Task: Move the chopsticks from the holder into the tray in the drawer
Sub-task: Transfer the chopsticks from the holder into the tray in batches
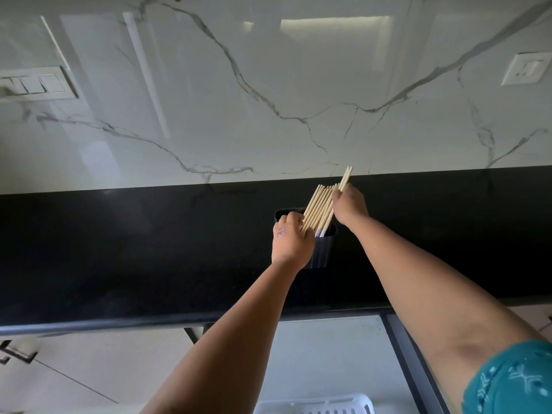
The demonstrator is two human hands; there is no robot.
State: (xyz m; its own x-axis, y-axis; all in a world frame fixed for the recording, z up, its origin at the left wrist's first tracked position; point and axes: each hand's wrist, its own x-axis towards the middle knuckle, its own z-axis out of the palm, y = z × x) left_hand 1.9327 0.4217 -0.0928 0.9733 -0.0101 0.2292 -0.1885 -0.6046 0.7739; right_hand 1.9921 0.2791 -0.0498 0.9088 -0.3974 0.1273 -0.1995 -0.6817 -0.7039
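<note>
A black holder (pixel 321 249) stands on the dark countertop (pixel 134 249), with several pale wooden chopsticks (pixel 318 210) leaning out of it toward the upper right. My left hand (pixel 291 239) grips the holder's left side, fingers curled against the lower ends of the sticks. My right hand (pixel 349 206) pinches a chopstick or two (pixel 346 176), raised higher than the rest of the bundle. A white slotted tray (pixel 316 405) shows at the bottom edge, inside the open drawer (pixel 328 354) below the counter.
A glossy marble backsplash (pixel 268 100) rises behind the counter, with a switch plate (pixel 35 85) on the left and a socket (pixel 525 68) on the right. The drawer's dark side rail (pixel 412 354) runs down on the right. A cabinet handle (pixel 18 351) is at the lower left.
</note>
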